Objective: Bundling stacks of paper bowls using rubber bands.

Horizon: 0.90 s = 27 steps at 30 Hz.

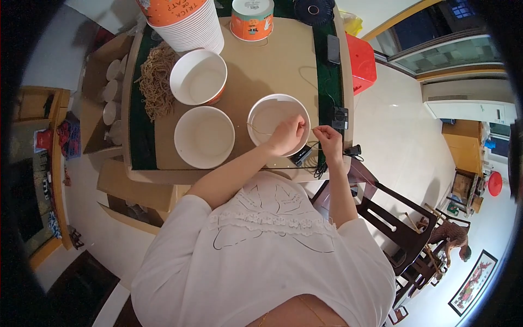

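A white paper bucket (260,103) stands open side up near the table's front edge. My left hand (287,135) is over its mouth, fingers curled closed on a thin tan cord (258,131) that trails left across the rim. Just outside the right rim, my right hand (329,143) is closed in a pinch. A bit of the cord seems to show at its fingertips, though it is very small. Two more open paper buckets, one nearer (204,137) and one farther (198,78), stand to the left. Beside them lies a heap of tan cords (156,82).
A tall stack of orange and white buckets (190,27) rises at the far left, with a lidded orange bucket (251,24) to its right. Black cables and a small black box (340,117) lie along the right edge. Cardboard boxes (92,117) stand left; a red stool (361,65) stands right.
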Motion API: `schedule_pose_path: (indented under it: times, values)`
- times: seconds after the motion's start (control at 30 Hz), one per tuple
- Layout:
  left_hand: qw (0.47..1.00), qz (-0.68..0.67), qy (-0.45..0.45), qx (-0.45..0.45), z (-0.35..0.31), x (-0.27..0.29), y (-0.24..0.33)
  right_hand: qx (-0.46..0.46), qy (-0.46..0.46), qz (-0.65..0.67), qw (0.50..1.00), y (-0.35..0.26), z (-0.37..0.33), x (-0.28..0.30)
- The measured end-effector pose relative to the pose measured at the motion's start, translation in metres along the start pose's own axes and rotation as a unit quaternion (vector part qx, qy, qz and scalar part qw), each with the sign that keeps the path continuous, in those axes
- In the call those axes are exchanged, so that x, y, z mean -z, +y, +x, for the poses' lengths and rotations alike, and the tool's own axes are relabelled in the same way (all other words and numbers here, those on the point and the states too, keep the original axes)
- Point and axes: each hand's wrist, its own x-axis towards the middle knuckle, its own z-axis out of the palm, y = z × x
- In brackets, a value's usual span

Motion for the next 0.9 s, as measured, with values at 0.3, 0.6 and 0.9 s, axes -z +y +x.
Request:
schedule_pose_path:
  times: [0.3, 0.6, 0.9]
  values:
    - [0.998, 0.050, -0.036, 0.025, -0.006, 0.010, 0.017, -0.019, -0.019, -0.013, 1.000, -0.009, -0.003, -0.003]
    - [0.991, 0.126, -0.011, -0.043, -0.004, 0.008, 0.021, -0.015, -0.032, -0.037, 0.999, -0.018, -0.006, -0.007]
    - [0.994, 0.106, -0.019, 0.026, -0.013, 0.015, -0.001, -0.065, -0.037, 0.015, 0.997, -0.021, -0.011, -0.003]
